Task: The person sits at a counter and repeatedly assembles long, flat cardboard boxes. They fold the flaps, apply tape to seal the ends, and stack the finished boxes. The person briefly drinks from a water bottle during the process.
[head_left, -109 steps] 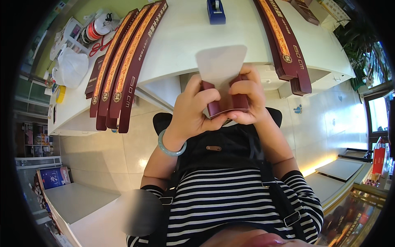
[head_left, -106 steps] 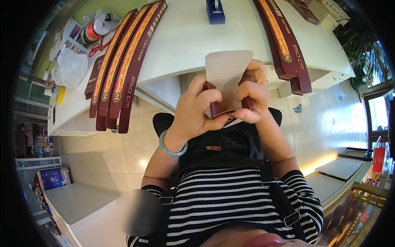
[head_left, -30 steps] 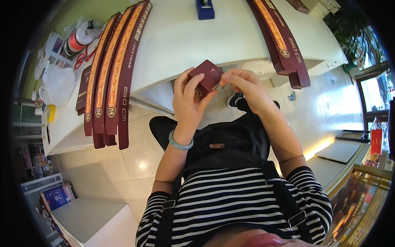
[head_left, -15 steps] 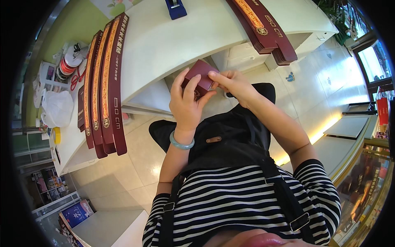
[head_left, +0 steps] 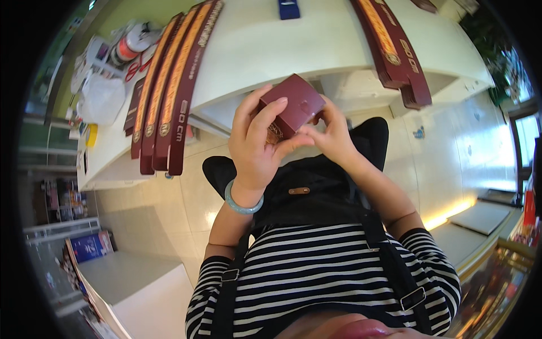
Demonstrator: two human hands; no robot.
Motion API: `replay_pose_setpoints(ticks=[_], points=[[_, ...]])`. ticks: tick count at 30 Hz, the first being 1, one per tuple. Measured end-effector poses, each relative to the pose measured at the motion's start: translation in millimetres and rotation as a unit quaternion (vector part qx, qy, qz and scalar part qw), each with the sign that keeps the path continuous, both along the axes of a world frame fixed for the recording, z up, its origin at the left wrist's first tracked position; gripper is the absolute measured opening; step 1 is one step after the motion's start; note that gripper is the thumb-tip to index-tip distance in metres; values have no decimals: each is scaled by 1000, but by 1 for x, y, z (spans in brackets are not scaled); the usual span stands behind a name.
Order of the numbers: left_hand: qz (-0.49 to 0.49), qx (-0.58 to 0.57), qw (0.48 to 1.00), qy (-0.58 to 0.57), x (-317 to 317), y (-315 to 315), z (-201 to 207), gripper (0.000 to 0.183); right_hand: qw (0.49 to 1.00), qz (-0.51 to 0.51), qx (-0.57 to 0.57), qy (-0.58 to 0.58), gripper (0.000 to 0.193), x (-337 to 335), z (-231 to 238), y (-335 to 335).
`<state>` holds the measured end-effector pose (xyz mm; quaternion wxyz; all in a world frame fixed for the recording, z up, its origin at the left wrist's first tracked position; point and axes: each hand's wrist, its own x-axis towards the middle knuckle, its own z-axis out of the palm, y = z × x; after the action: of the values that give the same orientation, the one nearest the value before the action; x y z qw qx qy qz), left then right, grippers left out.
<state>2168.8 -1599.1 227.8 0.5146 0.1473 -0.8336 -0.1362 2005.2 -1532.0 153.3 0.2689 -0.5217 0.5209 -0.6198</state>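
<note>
Maroon box is held up between the two hands, tilted, with its end face closed and turned upward. It is clasped by the left hand, whose fingers are curled over its left side with the thumb below. Its right side is gripped by the right hand, though some of those fingertips are hidden by the box. A pale green bangle is worn on the left wrist. Beneath, the lap is covered by a black apron. Beyond the hands, on the white table, long maroon cartons are laid at left and a similar stack at right, both overhanging the near edge. Farther left, red scissors and a white plastic bag are seen.
</note>
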Motion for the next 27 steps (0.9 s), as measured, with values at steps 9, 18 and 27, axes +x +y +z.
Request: replay_pose_setpoints(ticks=[9,18,27], points=[[11,13,997,-73,38,-47,51,124,951,89,-35,-293,54,-3,20,-139],[210,48,904,-368,233,-161,105,102,890,115,146,-417,56,-27,43,-379],[462,368,738,-327,474,-339,65,92,977,35,160,-139,91,4,9,-377]])
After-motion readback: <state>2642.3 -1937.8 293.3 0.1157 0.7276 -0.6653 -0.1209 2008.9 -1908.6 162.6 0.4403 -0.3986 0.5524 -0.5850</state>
